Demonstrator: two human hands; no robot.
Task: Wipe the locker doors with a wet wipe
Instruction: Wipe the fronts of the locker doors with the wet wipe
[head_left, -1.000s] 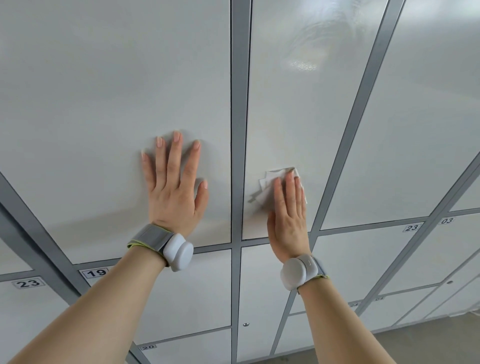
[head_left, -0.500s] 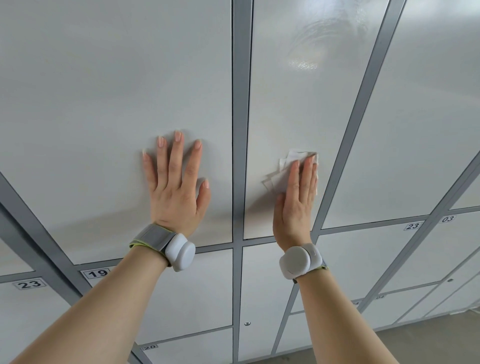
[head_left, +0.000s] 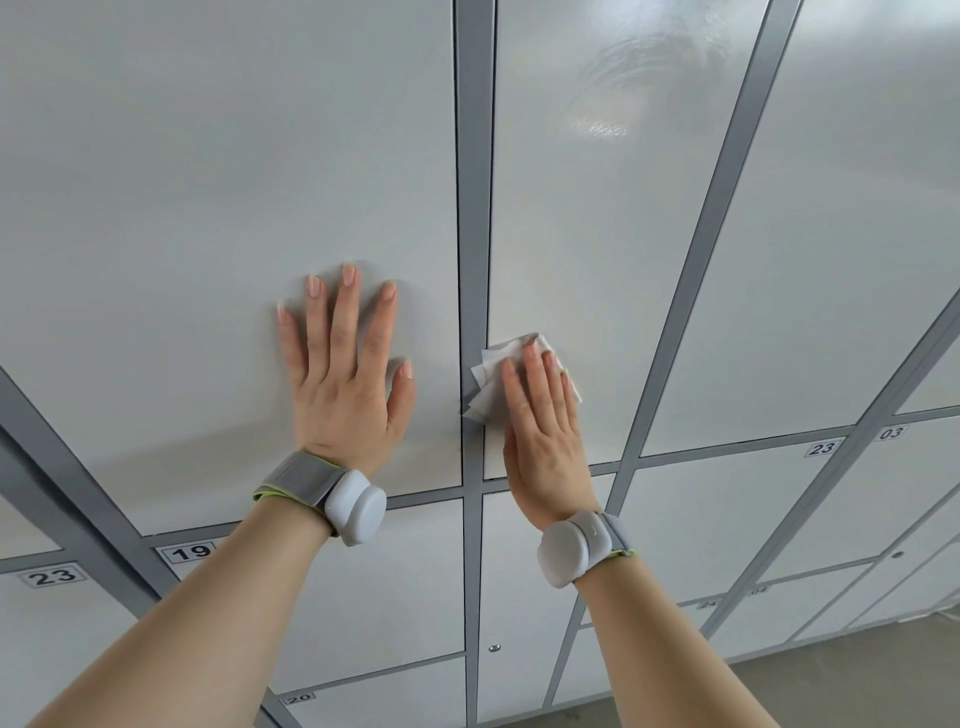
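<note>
We press our left hand (head_left: 345, 384) flat, fingers straight and spread, against a pale locker door (head_left: 208, 208). Just to its right, past the grey frame strip (head_left: 474, 156), our right hand (head_left: 543, 431) lies open with its fingers straight and together. It presses the crumpled white wet wipe (head_left: 488, 379) onto the neighbouring door (head_left: 587, 234). The wipe shows beyond the fingertips and to that hand's left, its edge reaching the strip. High above the right hand, wet swirls (head_left: 623, 78) shine on the door. Below the left wrist a label (head_left: 187, 552) reads 19. All lockers are shut, so their contents are hidden.
</note>
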